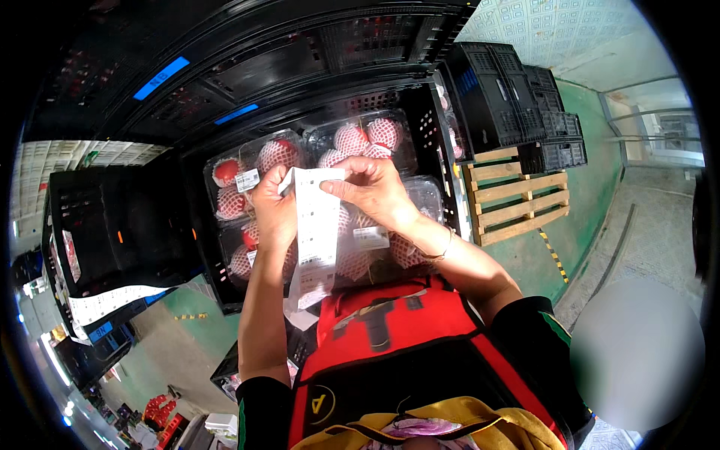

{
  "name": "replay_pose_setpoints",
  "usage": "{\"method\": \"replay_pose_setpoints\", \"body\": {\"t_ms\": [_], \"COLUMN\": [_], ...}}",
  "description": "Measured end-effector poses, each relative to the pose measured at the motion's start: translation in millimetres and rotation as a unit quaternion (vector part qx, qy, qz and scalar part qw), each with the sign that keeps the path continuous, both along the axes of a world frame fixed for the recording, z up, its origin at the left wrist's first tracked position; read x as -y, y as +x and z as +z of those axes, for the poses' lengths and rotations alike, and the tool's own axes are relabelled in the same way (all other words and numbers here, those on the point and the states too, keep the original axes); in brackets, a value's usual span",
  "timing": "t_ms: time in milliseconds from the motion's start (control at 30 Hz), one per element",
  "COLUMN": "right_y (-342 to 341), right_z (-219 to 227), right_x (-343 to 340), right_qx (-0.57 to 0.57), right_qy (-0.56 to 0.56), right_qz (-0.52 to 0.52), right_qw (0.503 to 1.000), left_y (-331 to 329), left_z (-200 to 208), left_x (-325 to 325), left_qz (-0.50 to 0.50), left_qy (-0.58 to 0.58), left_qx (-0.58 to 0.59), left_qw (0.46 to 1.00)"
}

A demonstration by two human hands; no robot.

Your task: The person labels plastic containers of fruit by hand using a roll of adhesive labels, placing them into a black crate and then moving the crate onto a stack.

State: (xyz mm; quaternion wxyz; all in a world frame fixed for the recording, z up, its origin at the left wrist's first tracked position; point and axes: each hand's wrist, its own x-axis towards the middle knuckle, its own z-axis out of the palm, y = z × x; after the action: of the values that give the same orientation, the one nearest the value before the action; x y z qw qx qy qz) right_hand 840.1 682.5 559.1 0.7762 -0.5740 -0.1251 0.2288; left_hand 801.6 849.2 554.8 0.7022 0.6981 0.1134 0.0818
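Note:
A long white strip of labels [318, 232] hangs between my hands, its lower end reaching toward my red and black apron. My left hand [274, 210] is closed on the strip's left edge near the top. With thumb and fingers pinched, my right hand [376, 192] grips its upper right corner. Beneath them, clear plastic boxes of round red fruit in white foam nets sit in a black crate [442, 161]. The far left box [253, 171] bears a white label, and so does the near right box [371, 238]. The far right box [361, 140] is partly hidden by my right hand.
Large black crates [277, 64] rise just beyond the fruit. At left stands another black crate [120, 225] with a white label strip [116, 300] over its edge. Stacked black crates [510, 97] and a wooden pallet [517, 196] are at right on the green floor.

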Motion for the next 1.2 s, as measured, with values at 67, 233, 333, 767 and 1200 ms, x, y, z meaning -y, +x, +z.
{"method": "replay_pose_setpoints", "body": {"t_ms": [67, 233, 333, 767, 1200], "right_y": [12.2, 92.8, 127.7, 134.3, 154.8], "right_z": [-10.6, -42.4, -77.9, -171.0, -154.4], "right_x": [8.3, 50.2, 69.4, 54.1, 7.2], "right_qx": [0.059, 0.117, 0.226, 0.039, 0.354], "right_qy": [-0.036, -0.164, -0.381, -0.439, -0.629], "right_qz": [-0.060, -0.205, -0.169, 0.041, 0.104], "right_qw": [0.996, 0.958, 0.880, 0.897, 0.685], "left_y": [8.9, 52.7, 94.2, 94.8, 49.8], "left_z": [-9.8, -40.8, -76.7, -131.8, -57.8], "left_x": [7.5, 1.6, 16.4, 6.3, -4.1], "left_qz": [0.002, -0.077, -0.167, -0.270, -0.136], "left_qy": [0.008, 0.140, 0.000, -0.145, 0.004], "left_qx": [-0.013, -0.117, -0.257, -0.244, -0.065], "left_qw": [1.000, 0.980, 0.952, 0.920, 0.989]}}
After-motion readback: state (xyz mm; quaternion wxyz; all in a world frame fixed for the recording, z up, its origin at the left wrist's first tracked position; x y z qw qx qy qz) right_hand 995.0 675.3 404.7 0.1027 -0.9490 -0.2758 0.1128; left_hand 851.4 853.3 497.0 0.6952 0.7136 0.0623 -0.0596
